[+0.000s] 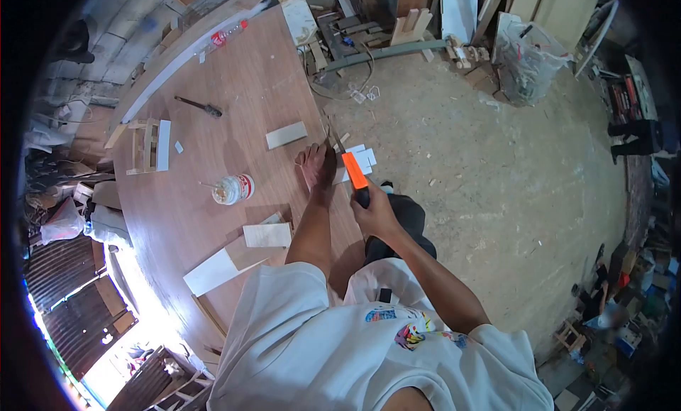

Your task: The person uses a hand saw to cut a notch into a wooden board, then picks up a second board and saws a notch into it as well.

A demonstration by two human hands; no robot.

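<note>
My right hand [374,214] is closed around the black end of an orange-and-black handle of a handsaw [355,170]. Its thin blade points away from me, beside my left hand at the table edge. My left hand [318,168] lies on the table edge with its fingers spread to the left; whatever is under the palm is hidden. A small wood strip [344,138] sticks out past the edge near the blade. White flat pieces [360,162] show below the edge, partly behind the saw. A pale wood block [286,135] lies just beyond my left fingers.
On the wooden table [269,70] are a jar [233,189], a dark tool [199,106], a small wooden frame [147,147], a red-labelled bottle [228,33] and board pieces [267,235]. A plastic bag [528,59] and scrap wood stand on the floor. Another person [608,315] is far right.
</note>
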